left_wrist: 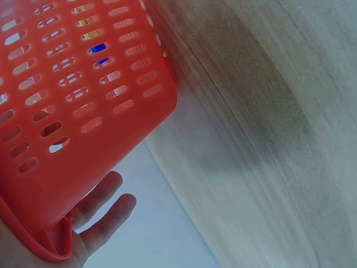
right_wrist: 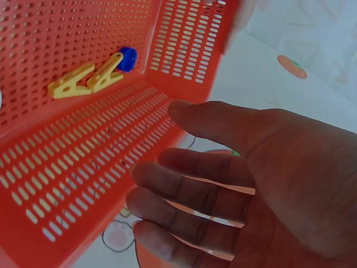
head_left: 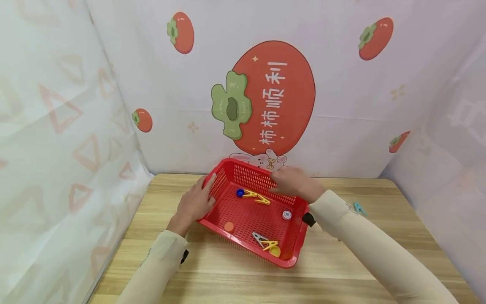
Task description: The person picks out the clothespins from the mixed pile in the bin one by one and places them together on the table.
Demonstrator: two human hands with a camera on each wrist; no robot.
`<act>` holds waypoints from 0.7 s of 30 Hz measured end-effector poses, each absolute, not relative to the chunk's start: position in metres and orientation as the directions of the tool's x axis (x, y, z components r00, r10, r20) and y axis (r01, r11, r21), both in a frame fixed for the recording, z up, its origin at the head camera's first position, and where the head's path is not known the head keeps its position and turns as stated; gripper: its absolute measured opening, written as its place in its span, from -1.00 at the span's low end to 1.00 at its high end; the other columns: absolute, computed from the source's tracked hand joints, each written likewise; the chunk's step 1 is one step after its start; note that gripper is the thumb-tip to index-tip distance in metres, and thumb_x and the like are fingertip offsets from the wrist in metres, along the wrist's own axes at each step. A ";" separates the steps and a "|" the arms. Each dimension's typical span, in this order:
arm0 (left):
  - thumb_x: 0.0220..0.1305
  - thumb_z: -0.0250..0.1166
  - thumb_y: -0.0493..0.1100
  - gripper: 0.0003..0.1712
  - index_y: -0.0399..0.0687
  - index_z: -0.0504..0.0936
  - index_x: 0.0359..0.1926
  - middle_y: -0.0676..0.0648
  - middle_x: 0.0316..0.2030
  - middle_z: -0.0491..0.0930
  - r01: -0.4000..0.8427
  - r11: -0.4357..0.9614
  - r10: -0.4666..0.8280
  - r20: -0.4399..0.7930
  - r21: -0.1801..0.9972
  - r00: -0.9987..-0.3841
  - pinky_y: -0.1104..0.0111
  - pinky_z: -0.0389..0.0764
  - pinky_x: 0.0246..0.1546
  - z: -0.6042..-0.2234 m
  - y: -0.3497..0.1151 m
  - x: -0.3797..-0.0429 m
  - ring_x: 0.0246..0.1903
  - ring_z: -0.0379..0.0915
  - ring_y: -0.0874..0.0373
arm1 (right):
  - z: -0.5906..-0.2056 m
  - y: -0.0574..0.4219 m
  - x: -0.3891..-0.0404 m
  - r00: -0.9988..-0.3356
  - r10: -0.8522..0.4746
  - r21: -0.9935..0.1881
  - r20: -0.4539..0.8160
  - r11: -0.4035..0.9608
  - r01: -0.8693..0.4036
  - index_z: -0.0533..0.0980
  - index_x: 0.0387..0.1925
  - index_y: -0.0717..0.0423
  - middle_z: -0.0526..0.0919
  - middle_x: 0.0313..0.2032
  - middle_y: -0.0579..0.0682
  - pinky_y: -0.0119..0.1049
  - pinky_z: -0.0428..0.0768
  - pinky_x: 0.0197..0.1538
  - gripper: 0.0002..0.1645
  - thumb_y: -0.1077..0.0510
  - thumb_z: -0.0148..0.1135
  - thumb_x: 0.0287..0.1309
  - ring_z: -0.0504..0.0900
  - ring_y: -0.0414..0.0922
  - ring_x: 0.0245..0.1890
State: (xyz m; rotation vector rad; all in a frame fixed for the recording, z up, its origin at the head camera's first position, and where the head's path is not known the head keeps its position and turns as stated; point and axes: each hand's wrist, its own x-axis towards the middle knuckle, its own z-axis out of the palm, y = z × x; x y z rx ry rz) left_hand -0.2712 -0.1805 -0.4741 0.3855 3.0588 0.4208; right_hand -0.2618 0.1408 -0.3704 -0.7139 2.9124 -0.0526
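Hands [head_left: 194,202] at basket [head_left: 243,214], long axis diagonal

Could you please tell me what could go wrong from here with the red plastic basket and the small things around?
1. The left hand holds the red perforated plastic basket, but the right hand looks loose, so the basket might tip.
2. If it tilts, the round blue plastic cap and the yellow plastic clip beside it could slide.
3. The long cream right sleeve passes near the turquoise plastic clip and might knock it.
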 end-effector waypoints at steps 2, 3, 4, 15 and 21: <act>0.50 0.25 -0.06 -0.02 0.19 0.00 0.79 -0.30 0.66 0.15 0.239 0.934 0.246 0.005 0.266 -0.969 -0.20 0.73 0.15 -0.474 -0.180 -0.271 0.30 0.48 -0.24 | -0.374 0.134 -0.265 -0.872 -0.467 -0.076 -0.148 0.884 -0.461 0.72 0.16 0.11 0.86 -0.09 0.02 -0.03 0.85 0.02 -0.45 -0.12 0.56 0.28 0.81 -0.08 -0.22; 0.50 0.25 -0.06 -0.02 0.20 -0.01 0.79 -0.30 0.66 0.15 0.236 0.934 0.244 0.004 0.267 -0.970 -0.20 0.73 0.16 -0.475 -0.180 -0.271 0.31 0.48 -0.24 | -0.376 0.131 -0.266 -0.870 -0.467 -0.090 -0.159 0.884 -0.458 0.72 0.15 0.11 0.85 -0.10 0.01 -0.05 0.85 0.01 -0.46 -0.12 0.56 0.29 0.80 -0.10 -0.24; 0.50 0.25 -0.06 -0.02 0.20 -0.01 0.79 -0.30 0.66 0.15 0.235 0.935 0.243 0.004 0.266 -0.970 -0.19 0.73 0.16 -0.475 -0.180 -0.271 0.31 0.48 -0.24 | -0.377 0.128 -0.267 -0.869 -0.465 -0.102 -0.170 0.885 -0.454 0.72 0.15 0.11 0.85 -0.11 0.00 -0.07 0.85 0.01 -0.47 -0.12 0.55 0.29 0.78 -0.11 -0.26; 0.49 0.27 -0.06 0.00 0.20 -0.01 0.79 -0.30 0.66 0.16 0.239 0.933 0.245 0.014 0.267 -0.969 -0.22 0.72 0.17 -0.473 -0.178 -0.270 0.33 0.49 -0.25 | -0.396 0.101 -0.279 -0.866 -0.446 -0.037 -0.224 0.892 -0.450 0.71 0.19 0.12 0.83 -0.07 0.03 -0.02 0.83 0.08 -0.40 -0.15 0.56 0.28 0.74 -0.08 -0.24; 0.49 0.27 -0.06 -0.01 0.20 -0.01 0.79 -0.30 0.65 0.16 0.240 0.934 0.245 0.012 0.265 -0.969 -0.21 0.72 0.17 -0.473 -0.178 -0.269 0.32 0.50 -0.24 | -0.409 0.093 -0.284 -0.873 -0.395 -0.058 -0.287 0.917 -0.396 0.71 0.12 0.07 0.79 -0.10 -0.01 -0.03 0.80 0.13 -0.48 -0.15 0.55 0.30 0.68 -0.05 -0.19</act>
